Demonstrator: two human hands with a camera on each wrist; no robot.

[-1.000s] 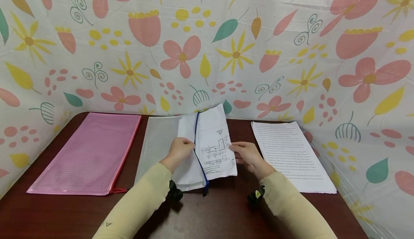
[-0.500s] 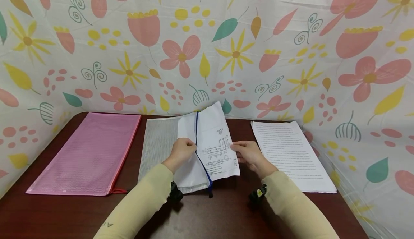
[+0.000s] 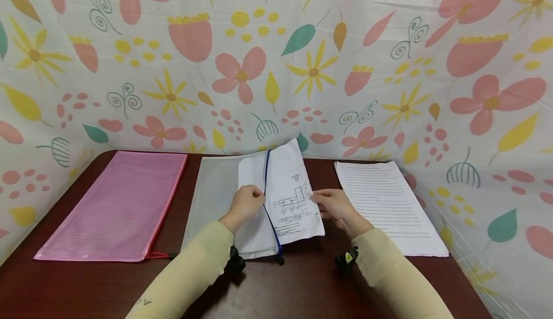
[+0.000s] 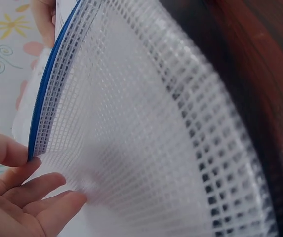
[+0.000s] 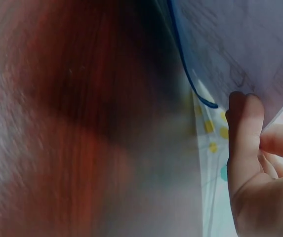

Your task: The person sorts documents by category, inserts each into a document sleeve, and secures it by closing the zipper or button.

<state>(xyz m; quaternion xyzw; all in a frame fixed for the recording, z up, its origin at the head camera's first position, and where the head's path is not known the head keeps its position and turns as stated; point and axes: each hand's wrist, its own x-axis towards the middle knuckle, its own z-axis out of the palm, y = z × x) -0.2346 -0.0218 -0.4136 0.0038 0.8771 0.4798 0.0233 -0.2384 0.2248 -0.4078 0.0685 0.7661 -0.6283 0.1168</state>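
Crosswise, the papers and the opening face each other between my two hands. The drawing papers point(image 3: 288, 216) lie in the middle of the frame, their left part showing through the clear mesh pouch point(image 3: 210, 184), their right part jutting past its blue edge point(image 3: 272, 228). That edge and the papers' long side both run from top to bottom of the frame, the papers' outer side slanting down to the right, so I judge that any slide goes left or right across the edge.

My right hand point(image 3: 338, 207) is the nearer to the papers: thumb and fingers are closed in a pinch on their outer side, the pouch lying off to its left. My left hand point(image 3: 247, 203) pinches the blue edge between thumb and forefinger, the remaining fingers loosely spread against the mesh. How many sheets I have, I cannot tell. A printed stack point(image 3: 389, 208) lies farther right and a pink pouch point(image 3: 114, 206) at left, both apart from my fingers.
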